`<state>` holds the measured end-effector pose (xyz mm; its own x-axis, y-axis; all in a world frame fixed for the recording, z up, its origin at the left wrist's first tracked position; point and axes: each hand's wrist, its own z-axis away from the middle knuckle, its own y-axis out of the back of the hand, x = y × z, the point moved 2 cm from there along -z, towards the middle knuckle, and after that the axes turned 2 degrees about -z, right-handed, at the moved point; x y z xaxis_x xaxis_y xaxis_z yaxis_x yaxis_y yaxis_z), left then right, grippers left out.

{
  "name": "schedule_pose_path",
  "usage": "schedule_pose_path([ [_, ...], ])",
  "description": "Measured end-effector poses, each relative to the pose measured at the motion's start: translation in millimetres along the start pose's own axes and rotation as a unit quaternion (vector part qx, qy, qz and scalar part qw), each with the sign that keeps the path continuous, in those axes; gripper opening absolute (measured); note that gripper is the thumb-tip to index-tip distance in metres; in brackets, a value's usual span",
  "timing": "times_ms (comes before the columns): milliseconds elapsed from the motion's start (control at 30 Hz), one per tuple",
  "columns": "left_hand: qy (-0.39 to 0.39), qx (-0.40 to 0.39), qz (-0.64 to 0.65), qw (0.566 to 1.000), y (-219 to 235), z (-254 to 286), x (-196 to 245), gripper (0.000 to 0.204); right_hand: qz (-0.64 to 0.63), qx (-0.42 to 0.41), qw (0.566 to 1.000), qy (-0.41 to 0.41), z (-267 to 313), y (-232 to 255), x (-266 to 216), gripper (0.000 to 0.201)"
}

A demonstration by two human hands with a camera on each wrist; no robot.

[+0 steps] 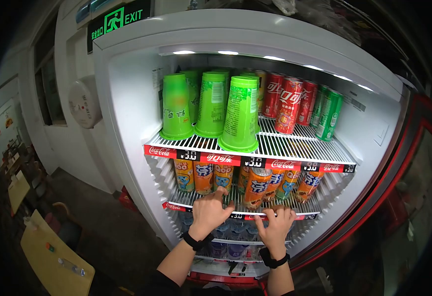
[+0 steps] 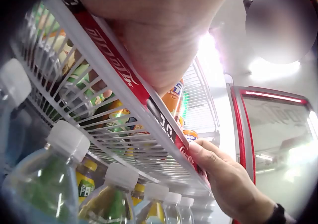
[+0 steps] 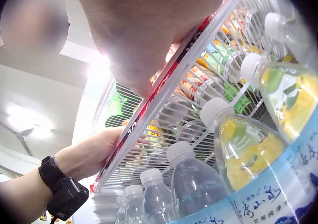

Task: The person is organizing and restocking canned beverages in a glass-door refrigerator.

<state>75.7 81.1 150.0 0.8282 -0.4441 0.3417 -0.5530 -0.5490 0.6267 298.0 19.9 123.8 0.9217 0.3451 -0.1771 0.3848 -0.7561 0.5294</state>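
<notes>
Blue-bear can (image 1: pixel 223 175): upright, middle shelf (image 1: pixel 176 207), just beyond left hand (image 1: pixel 209 213), the nearer. Left: loosely open, thumb apart, no grip visible. Right hand (image 1: pixel 276 228): relaxed at shelf edge, nothing seen held.

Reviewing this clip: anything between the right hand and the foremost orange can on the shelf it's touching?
No other item visibly stands between the right hand and the orange can. Only the low red strip runs there, and the hand rests against it.
</notes>
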Motion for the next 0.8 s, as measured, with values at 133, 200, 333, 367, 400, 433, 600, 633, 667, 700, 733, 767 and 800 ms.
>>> schedule_pose_path([
  [133, -0.011, 0.017, -0.004, 1.000, 1.4, 0.6, 1.4, 0.026, -0.012, 0.004, 1.000, 0.004, -1.2, 2.7, -0.2, 0.029],
  [200, -0.012, 0.018, -0.009, 1.000, 1.9, 0.9, 2.0, 0.023, -0.011, 0.000, 1.000, 0.004, -1.2, 4.2, -0.1, 0.027],
  [333, -0.011, 0.027, -0.007, 1.000, 1.7, 1.5, 2.9, 0.019, -0.009, -0.005, 1.000, 0.007, -0.4, 5.0, 1.2, 0.027],
  [367, -0.015, 0.031, -0.006, 0.999, 1.9, 1.1, 2.8, 0.018, -0.007, -0.007, 1.000, 0.007, -0.6, 4.4, 1.4, 0.027],
  [400, -0.015, 0.031, -0.006, 0.999, 2.4, 0.9, 3.1, 0.018, -0.007, -0.005, 1.000, 0.007, -0.8, 4.6, 0.9, 0.027],
  [433, -0.015, 0.030, -0.005, 0.999, 3.0, 0.8, 3.6, 0.017, -0.007, -0.002, 1.000, 0.008, -1.2, 5.1, 0.3, 0.027],
  [600, -0.017, 0.036, 0.001, 0.999, 2.1, 0.8, 4.0, 0.015, -0.008, 0.001, 1.000, 0.010, -1.1, 4.8, 0.0, 0.027],
  [633, -0.016, 0.036, 0.003, 0.999, 1.9, 0.4, 4.0, 0.014, -0.007, 0.000, 1.000, 0.010, -1.3, 4.8, 0.3, 0.027],
  [667, -0.014, 0.036, 0.004, 0.999, 1.9, 0.4, 3.8, 0.014, -0.007, 0.000, 1.000, 0.009, -1.2, 4.6, 0.5, 0.027],
  [700, -0.014, 0.039, 0.006, 0.999, 2.2, 0.8, 4.2, 0.014, -0.007, -0.001, 1.000, 0.009, -0.6, 4.2, 0.6, 0.027],
  [733, -0.015, 0.042, 0.008, 0.999, 2.7, 0.8, 5.0, 0.014, -0.007, -0.001, 1.000, 0.009, -0.4, 3.9, 0.9, 0.026],
  [767, -0.016, 0.045, 0.010, 0.999, 3.5, 0.5, 5.6, 0.013, -0.006, 0.000, 1.000, 0.009, -0.5, 3.7, 1.0, 0.026],
  [800, -0.016, 0.046, 0.007, 0.999, 4.3, 0.4, 5.9, 0.013, -0.006, -0.001, 1.000, 0.009, -0.4, 3.5, 0.7, 0.026],
])
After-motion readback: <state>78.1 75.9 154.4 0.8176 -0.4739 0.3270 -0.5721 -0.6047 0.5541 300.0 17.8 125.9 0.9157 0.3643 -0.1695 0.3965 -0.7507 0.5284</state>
